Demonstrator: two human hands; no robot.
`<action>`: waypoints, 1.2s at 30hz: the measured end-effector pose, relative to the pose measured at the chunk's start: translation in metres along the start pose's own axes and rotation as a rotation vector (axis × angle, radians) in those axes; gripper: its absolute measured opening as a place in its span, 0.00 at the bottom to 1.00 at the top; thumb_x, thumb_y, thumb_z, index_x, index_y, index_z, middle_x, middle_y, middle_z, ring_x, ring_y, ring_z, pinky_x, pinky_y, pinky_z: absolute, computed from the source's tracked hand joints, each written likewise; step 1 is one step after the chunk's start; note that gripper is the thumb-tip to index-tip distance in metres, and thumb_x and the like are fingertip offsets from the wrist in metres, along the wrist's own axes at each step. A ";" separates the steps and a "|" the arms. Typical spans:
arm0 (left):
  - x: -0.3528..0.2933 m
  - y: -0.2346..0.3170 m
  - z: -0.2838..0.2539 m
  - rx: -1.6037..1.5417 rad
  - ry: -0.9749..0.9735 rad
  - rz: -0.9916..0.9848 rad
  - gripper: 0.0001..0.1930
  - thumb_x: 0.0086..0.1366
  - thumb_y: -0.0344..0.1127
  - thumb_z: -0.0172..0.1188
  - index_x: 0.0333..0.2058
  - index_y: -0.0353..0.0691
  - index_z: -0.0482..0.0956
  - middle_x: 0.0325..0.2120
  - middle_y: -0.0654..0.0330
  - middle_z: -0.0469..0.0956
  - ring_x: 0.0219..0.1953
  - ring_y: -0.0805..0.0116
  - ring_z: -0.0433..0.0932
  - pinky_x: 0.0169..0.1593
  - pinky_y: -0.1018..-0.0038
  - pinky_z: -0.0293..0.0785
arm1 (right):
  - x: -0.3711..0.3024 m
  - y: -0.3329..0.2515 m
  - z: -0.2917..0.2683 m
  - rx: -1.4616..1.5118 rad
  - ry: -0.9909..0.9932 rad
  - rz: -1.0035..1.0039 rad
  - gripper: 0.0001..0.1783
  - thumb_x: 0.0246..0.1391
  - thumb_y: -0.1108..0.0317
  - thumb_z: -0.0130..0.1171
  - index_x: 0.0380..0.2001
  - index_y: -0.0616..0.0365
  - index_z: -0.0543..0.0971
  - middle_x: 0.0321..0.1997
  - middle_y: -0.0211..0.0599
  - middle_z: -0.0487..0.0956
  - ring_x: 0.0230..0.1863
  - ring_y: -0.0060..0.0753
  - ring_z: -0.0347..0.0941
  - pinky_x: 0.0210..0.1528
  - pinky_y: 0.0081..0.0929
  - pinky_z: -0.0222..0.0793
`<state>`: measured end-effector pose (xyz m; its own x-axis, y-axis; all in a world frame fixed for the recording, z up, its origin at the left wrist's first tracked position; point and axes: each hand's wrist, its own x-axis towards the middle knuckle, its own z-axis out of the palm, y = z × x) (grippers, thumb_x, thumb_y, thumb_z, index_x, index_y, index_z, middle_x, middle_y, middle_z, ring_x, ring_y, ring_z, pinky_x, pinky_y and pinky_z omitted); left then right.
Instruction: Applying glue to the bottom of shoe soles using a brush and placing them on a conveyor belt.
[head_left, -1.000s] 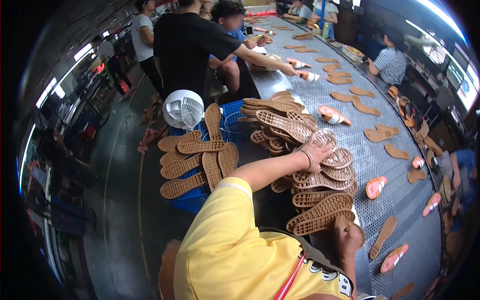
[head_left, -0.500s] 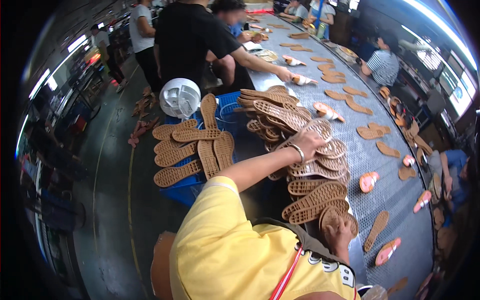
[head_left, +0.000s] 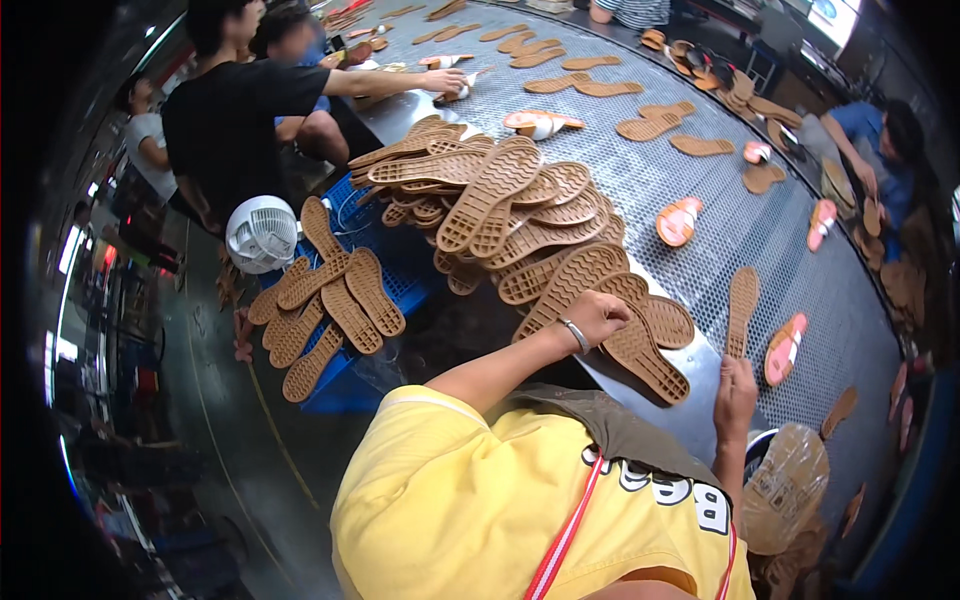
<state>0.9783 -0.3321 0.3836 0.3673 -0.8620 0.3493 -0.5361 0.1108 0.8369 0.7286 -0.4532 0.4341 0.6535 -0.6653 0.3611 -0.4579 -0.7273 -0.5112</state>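
Brown shoe sole (head_left: pixel 742 300) lies lengthwise on the mesh belt, and my right hand (head_left: pixel 737 395) has its fingers closed at the near end of it. My left hand (head_left: pixel 598 318), a metal bracelet at its wrist, rests over the near end of a heap of brown soles (head_left: pixel 530 240). Its fingers are curled together; whether a sole is pinched in them is hidden. Just beside those fingers, one sole (head_left: pixel 650 355) slants toward me with its grid-patterned underside up. Right of my right hand sits a pink sandal (head_left: pixel 786 350) with a white strap.
More soles lie on a blue crate (head_left: pixel 400 285) at the left, near a white fan (head_left: pixel 262 233). Across the mesh belt (head_left: pixel 610 115) are spread soles and pink sandals. A person in black (head_left: pixel 225 125) reaches over it; another person in blue (head_left: pixel 870 140) works opposite.
My view has turned, shifting the scene. My right hand has left the heap for the sole on the belt. My left hand has come back to the heap's near end.
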 end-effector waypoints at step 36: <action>0.002 0.029 0.151 0.631 -0.647 -0.228 0.43 0.44 0.39 0.67 0.58 0.46 0.52 0.40 0.45 0.68 0.40 0.46 0.72 0.41 0.60 0.71 | -0.169 0.100 -0.064 -0.203 0.494 0.587 0.09 0.46 0.73 0.56 0.33 0.61 0.77 0.28 0.41 0.74 0.29 0.44 0.72 0.32 0.32 0.67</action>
<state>0.8492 -0.4050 0.3447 0.1214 -0.9587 -0.2571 -0.8865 -0.2213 0.4065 0.5336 -0.4241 0.3716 -0.0504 -0.9127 0.4055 -0.7768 -0.2194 -0.5903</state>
